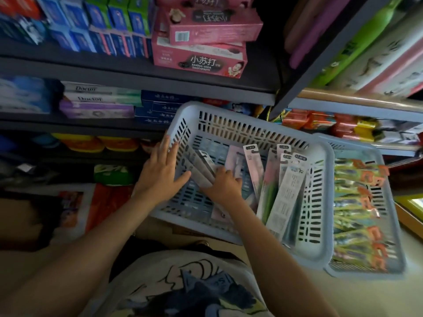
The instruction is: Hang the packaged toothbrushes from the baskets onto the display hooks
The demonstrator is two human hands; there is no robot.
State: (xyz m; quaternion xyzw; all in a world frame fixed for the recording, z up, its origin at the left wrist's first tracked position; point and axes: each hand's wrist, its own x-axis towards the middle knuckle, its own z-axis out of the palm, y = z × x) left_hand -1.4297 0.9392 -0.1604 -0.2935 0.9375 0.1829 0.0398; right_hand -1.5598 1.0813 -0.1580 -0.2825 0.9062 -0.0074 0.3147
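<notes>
Curling down inside the near basket (325, 170), the right hand (223, 184) is gripping a small bundle of packaged toothbrushes (202, 170), its fingers wrapping over their lower ends while the card tops are fanning up toward the basket's left wall. Just to the left of that grip, the left hand (163, 173) is lying flat with straight fingers against the slotted wall, its fingertips reaching over the rim and its thumb touching the bundle. To the right of the grip, more toothbrush packs (283, 191) are leaning upright against the far right wall, with others lying flat on the basket floor beneath. Further right, a second basket (389, 179) is sitting partly tucked under the first, holding green and orange packs (357, 216). Beyond the hands, dark shelves (137, 76) are carrying pink toothpaste boxes (201, 58) and blue cartons (91, 26). Below the wrists, a pale floor (366, 298) is showing beside the person's printed shirt (183, 289).
</notes>
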